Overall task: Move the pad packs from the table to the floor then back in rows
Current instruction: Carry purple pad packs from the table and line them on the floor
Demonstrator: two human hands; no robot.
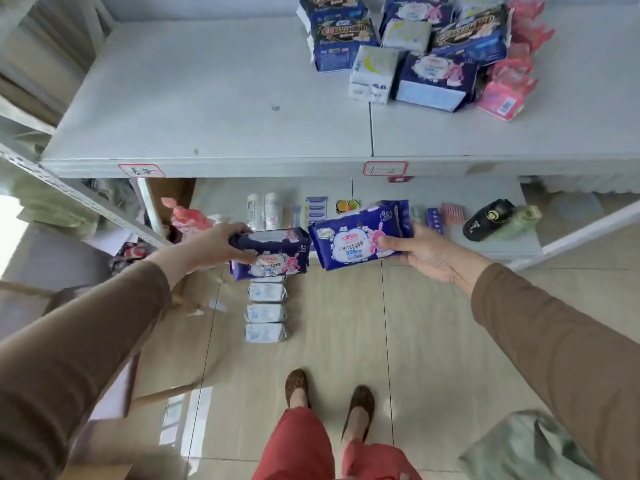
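- Nearest the camera are brown long sleeves; the left hand (216,245) has fingers and thumb curled round the end of a dark navy soft plastic pad pack with a white cloud label (272,258), held low above the beige tiled floor (433,323).
- The right hand (420,252) pinches a second, matching navy pack (358,233) by its edge, thumb on its front, just beside the left hand's pack.
- Just below the left hand, a row of small white pad packs (266,308) lies on the floor; more mixed packs (426,50) sit well beyond both hands on the white surface (207,98).
- Risks, as I judge them: the thumb-edge pinch on slick film could slip (the pack tilts), and setting the left pack down could knock the white row out of line.
- Readable: "100%" and "338mm" on both navy packs, "8" at a corner; "ABC" on a white pack above; the brand characters and the surface's edge labels are too blurred.
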